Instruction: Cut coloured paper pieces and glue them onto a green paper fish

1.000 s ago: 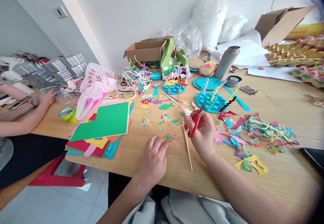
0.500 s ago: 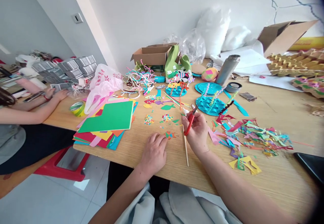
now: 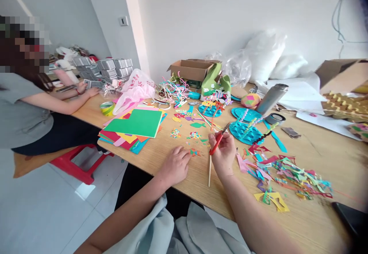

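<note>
My right hand (image 3: 224, 153) is raised just above the table, closed round the red-handled scissors (image 3: 217, 143), whose blades point up and away. A thin wooden stick (image 3: 209, 171) shows below this hand; I cannot tell whether it touches. My left hand (image 3: 174, 166) lies palm down on the wood, fingers loosely stretched, with the fingertips at the edge of an orange paper fish (image 3: 195, 153) with blue and green pieces. Beyond it are small heaps of paper bits (image 3: 194, 135), a green paper fish (image 3: 197, 125) and several other paper fish.
Coloured paper sheets (image 3: 143, 123) are stacked at left, by yellow-green tape (image 3: 107, 108). Paper scraps (image 3: 299, 171) spread at right, near a dark flat device (image 3: 349, 217). Behind are blue egg-tray pieces (image 3: 244, 131) and a steel flask (image 3: 273, 99). A co-worker (image 3: 25, 108) sits at left.
The view has swung left, showing more of the co-worker. My right hand still holds the scissors, and my left hand stays beside the orange fish.
</note>
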`<action>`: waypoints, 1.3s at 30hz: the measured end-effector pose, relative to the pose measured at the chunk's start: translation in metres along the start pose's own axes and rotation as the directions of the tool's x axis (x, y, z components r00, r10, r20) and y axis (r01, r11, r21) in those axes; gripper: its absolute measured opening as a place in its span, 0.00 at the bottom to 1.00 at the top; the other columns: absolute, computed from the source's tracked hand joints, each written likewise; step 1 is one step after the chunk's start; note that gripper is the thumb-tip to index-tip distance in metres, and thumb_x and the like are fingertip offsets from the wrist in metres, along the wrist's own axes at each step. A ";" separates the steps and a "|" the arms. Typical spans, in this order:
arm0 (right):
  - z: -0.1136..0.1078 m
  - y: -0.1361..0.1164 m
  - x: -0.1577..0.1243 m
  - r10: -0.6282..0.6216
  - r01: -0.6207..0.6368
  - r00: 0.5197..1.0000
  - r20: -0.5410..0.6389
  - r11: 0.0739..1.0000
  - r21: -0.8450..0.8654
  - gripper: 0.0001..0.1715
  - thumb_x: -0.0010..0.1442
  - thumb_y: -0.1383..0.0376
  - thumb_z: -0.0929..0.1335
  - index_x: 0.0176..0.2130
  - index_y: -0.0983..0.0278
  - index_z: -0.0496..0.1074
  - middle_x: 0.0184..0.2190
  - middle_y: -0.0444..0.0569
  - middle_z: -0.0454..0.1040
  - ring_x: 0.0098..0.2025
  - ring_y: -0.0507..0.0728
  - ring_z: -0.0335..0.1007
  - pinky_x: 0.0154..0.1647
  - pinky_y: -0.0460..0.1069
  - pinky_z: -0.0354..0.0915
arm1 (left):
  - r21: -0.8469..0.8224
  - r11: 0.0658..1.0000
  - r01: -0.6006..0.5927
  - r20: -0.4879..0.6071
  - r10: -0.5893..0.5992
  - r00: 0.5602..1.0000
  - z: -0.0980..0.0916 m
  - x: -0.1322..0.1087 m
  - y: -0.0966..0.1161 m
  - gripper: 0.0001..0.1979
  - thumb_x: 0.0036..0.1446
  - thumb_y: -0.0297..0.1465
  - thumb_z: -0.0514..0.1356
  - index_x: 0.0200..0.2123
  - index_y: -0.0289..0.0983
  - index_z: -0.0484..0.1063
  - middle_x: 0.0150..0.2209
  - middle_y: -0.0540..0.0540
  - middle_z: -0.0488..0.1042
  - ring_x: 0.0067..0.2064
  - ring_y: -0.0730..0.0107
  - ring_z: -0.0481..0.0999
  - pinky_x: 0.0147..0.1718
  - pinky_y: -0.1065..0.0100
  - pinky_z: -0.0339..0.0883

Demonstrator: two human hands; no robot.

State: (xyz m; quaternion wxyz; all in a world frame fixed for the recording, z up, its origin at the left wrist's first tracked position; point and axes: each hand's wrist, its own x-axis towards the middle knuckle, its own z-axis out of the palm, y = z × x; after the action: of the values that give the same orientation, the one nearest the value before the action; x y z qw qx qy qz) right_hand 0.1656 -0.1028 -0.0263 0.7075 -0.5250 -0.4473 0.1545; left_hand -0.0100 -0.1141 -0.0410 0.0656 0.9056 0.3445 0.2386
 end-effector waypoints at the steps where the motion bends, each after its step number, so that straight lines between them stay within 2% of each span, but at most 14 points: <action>1: 0.000 -0.001 0.000 -0.013 0.013 1.000 -0.005 1.000 0.001 0.18 0.52 0.56 0.72 0.35 0.62 0.63 0.31 0.43 0.68 0.29 0.51 0.65 0.32 0.48 0.63 | -0.006 1.000 0.002 -0.003 -0.002 1.000 0.000 0.000 0.001 0.20 0.51 0.20 0.54 0.48 0.37 0.69 0.47 0.41 0.71 0.55 0.58 0.63 0.56 0.53 0.60; 5: -0.001 -0.002 0.002 -0.047 0.050 0.998 0.045 0.997 -0.063 0.17 0.53 0.55 0.71 0.35 0.62 0.64 0.30 0.42 0.68 0.28 0.51 0.64 0.30 0.47 0.62 | -0.081 0.993 0.085 -0.097 -0.093 0.991 -0.001 -0.002 0.000 0.24 0.49 0.17 0.52 0.49 0.36 0.67 0.48 0.41 0.70 0.54 0.60 0.65 0.54 0.54 0.63; 8: -0.001 -0.006 0.001 -0.014 0.078 0.957 0.290 0.975 -0.210 0.16 0.53 0.54 0.70 0.33 0.63 0.66 0.25 0.42 0.68 0.25 0.51 0.63 0.26 0.46 0.61 | -0.189 0.966 0.176 -0.285 -0.226 0.931 -0.001 -0.005 -0.006 0.25 0.49 0.16 0.50 0.51 0.36 0.64 0.48 0.41 0.69 0.52 0.61 0.66 0.53 0.55 0.64; 10: 0.001 -0.012 -0.005 0.044 0.177 0.842 0.538 0.920 -0.351 0.14 0.55 0.55 0.69 0.30 0.63 0.67 0.21 0.42 0.68 0.22 0.51 0.63 0.24 0.46 0.58 | -0.286 0.933 0.219 -0.451 -0.333 0.828 -0.002 -0.007 -0.011 0.23 0.52 0.17 0.49 0.52 0.35 0.63 0.48 0.39 0.69 0.52 0.62 0.67 0.53 0.56 0.64; 12: 0.004 -0.021 -0.014 0.105 0.374 0.678 0.728 0.803 -0.464 0.10 0.56 0.59 0.67 0.29 0.62 0.68 0.21 0.43 0.70 0.23 0.52 0.65 0.25 0.46 0.57 | -0.393 0.889 0.234 -0.584 -0.438 0.684 -0.003 -0.011 -0.017 0.20 0.56 0.20 0.49 0.52 0.35 0.62 0.50 0.38 0.67 0.53 0.63 0.67 0.53 0.56 0.63; 15: 0.008 -0.036 -0.031 0.165 0.626 0.515 0.841 0.597 -0.501 0.07 0.57 0.63 0.65 0.30 0.63 0.70 0.27 0.48 0.74 0.28 0.55 0.70 0.29 0.47 0.58 | -0.511 0.835 0.203 -0.670 -0.535 0.515 -0.003 -0.021 -0.023 0.17 0.61 0.25 0.49 0.53 0.36 0.59 0.52 0.37 0.64 0.55 0.62 0.65 0.57 0.54 0.59; 17: 0.011 -0.045 -0.040 0.193 0.701 0.452 0.871 0.527 -0.481 0.07 0.59 0.64 0.64 0.32 0.63 0.70 0.31 0.51 0.75 0.31 0.56 0.72 0.30 0.48 0.59 | -0.546 0.819 0.179 -0.670 -0.555 0.494 -0.002 -0.026 -0.023 0.17 0.62 0.28 0.50 0.54 0.36 0.58 0.54 0.37 0.63 0.58 0.61 0.64 0.58 0.53 0.57; 22: 0.013 -0.053 -0.049 0.199 0.752 0.373 0.906 0.508 -0.421 0.08 0.60 0.64 0.64 0.33 0.64 0.71 0.34 0.53 0.73 0.38 0.59 0.71 0.36 0.49 0.61 | -0.559 0.809 0.179 -0.625 -0.554 0.550 -0.002 -0.031 -0.017 0.18 0.63 0.31 0.50 0.56 0.37 0.58 0.55 0.36 0.62 0.58 0.61 0.63 0.58 0.53 0.57; 27: 0.014 -0.047 -0.051 0.240 0.697 0.391 0.889 0.553 -0.456 0.05 0.58 0.64 0.67 0.31 0.63 0.71 0.31 0.50 0.73 0.35 0.57 0.70 0.35 0.48 0.61 | -0.564 0.810 0.157 -0.602 -0.534 0.593 -0.002 -0.030 -0.012 0.18 0.63 0.32 0.51 0.56 0.37 0.58 0.54 0.36 0.63 0.58 0.60 0.64 0.57 0.53 0.59; 30: 0.013 -0.044 -0.050 0.202 0.619 0.449 0.870 0.633 -0.466 0.07 0.58 0.64 0.67 0.29 0.63 0.69 0.29 0.49 0.72 0.33 0.56 0.70 0.33 0.48 0.61 | -0.583 0.802 0.134 -0.596 -0.534 0.600 -0.003 -0.029 -0.012 0.18 0.63 0.32 0.52 0.56 0.38 0.57 0.53 0.37 0.64 0.58 0.60 0.64 0.57 0.54 0.60; 32: 0.012 -0.041 -0.047 0.111 0.516 0.557 0.823 0.730 -0.448 0.06 0.59 0.65 0.66 0.29 0.63 0.69 0.28 0.47 0.71 0.30 0.55 0.68 0.31 0.48 0.61 | -0.606 0.786 0.123 -0.589 -0.547 0.594 -0.007 -0.028 -0.011 0.18 0.63 0.31 0.52 0.56 0.38 0.57 0.53 0.38 0.64 0.57 0.61 0.65 0.56 0.55 0.60; 35: 0.006 -0.037 -0.039 -0.086 0.336 0.792 0.604 0.887 -0.315 0.01 0.58 0.66 0.67 0.33 0.62 0.68 0.26 0.45 0.68 0.29 0.53 0.66 0.30 0.48 0.62 | -0.652 0.741 0.163 -0.516 -0.591 0.621 -0.021 -0.023 -0.012 0.13 0.62 0.30 0.52 0.50 0.39 0.63 0.50 0.41 0.68 0.53 0.63 0.69 0.52 0.60 0.65; 37: 0.002 -0.035 -0.033 -0.144 0.233 0.915 0.376 0.951 -0.202 0.03 0.57 0.66 0.68 0.34 0.61 0.67 0.27 0.44 0.68 0.30 0.54 0.67 0.32 0.49 0.64 | -0.616 0.765 0.189 -0.417 -0.519 0.746 -0.033 -0.014 -0.014 0.06 0.62 0.29 0.53 0.40 0.39 0.69 0.42 0.44 0.71 0.46 0.66 0.72 0.46 0.63 0.67; 39: -0.001 -0.033 -0.028 -0.108 0.129 0.980 0.167 0.984 -0.120 0.05 0.56 0.65 0.69 0.34 0.60 0.68 0.29 0.45 0.69 0.33 0.56 0.69 0.33 0.51 0.66 | -0.533 0.826 0.184 -0.328 -0.402 0.855 -0.043 -0.001 -0.017 0.04 0.60 0.29 0.56 0.36 0.38 0.70 0.37 0.46 0.74 0.42 0.66 0.73 0.44 0.64 0.67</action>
State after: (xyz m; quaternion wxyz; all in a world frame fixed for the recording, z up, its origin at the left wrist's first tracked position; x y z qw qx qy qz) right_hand 0.1426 -0.1355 -0.0100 0.6413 -0.5285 -0.5423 0.1242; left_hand -0.0417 -0.1035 -0.0081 0.2493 0.7194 0.4177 0.4958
